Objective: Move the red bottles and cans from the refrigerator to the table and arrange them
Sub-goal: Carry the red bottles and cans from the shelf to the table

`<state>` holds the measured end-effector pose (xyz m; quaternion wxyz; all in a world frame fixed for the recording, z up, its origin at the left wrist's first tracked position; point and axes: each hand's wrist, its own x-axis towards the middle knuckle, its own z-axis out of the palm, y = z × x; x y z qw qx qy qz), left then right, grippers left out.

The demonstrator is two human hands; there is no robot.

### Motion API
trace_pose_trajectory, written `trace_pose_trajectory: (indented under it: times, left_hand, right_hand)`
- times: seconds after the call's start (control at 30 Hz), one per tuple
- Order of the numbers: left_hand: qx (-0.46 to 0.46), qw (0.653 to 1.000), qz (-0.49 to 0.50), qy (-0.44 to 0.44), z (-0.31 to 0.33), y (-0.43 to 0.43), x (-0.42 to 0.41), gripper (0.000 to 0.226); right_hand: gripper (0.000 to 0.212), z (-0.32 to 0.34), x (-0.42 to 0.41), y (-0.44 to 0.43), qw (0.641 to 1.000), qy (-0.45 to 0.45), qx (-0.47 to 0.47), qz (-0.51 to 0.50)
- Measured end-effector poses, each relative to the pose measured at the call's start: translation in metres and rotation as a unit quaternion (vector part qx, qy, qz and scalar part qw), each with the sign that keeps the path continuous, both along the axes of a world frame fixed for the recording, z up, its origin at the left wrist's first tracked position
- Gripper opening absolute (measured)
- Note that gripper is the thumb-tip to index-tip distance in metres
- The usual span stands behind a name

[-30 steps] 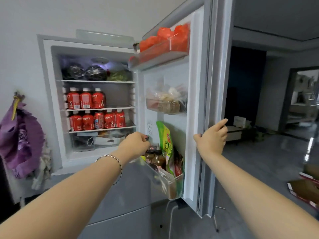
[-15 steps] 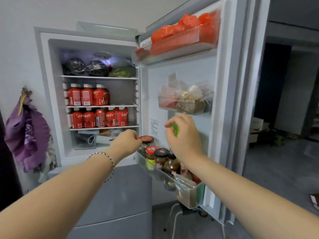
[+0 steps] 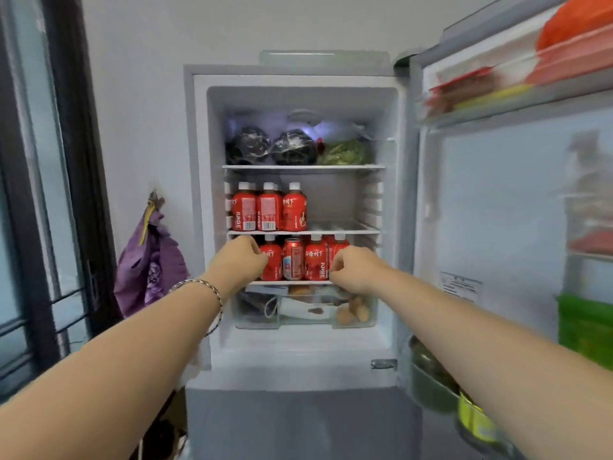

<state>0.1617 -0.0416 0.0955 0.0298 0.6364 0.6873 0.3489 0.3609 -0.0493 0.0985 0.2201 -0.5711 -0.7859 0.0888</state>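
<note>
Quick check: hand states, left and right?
Left hand: curled at the lower-shelf bottles, grip cannot be told.
Right hand: curled beside the same bottles, grip cannot be told.

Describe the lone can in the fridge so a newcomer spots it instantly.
Look in the open refrigerator, at the lower shelf of the two holding red drinks. The can stands mid-row between the left hand and right hand; unlike the white-capped bottles flanking it, it has a flat top.

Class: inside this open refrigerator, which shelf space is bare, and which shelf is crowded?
Bare: the middle shelf, right of its three red bottles. Crowded: the shelf below, packed with bottles and a red can.
</note>
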Motion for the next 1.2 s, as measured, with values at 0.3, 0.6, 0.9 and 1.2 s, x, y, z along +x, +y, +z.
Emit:
trace_pose_trajectory:
  times: [0.3,0.6,0.9,1.2]
  left_hand:
    - [0.05,0.996,0.013,-0.066,0.025,0.151,-0.053,0.061]
    - [0.087,0.991,0.097,-0.024,0.046,0.264,-0.05,0.09]
    - [-0.046,0.988,0.146,-0.023,0.071,0.304,-0.048,0.111]
    - [0.07,0.994,0.021,-0.086,0.05,0.294,-0.073,0.097]
  right_hand:
    - [0.029,0.029,-0.064,0.162,0.995,0.042,0.078,-0.053]
    - [0.099,0.036,-0.096,0.3,0.98,0.19,0.057,0.018]
    - [0.087,0.009,-0.104,0.372,0.888,0.457,-0.005,0.054]
    - [0.062,0.012,-0.09,0.354,0.828,0.458,-0.148,0.288]
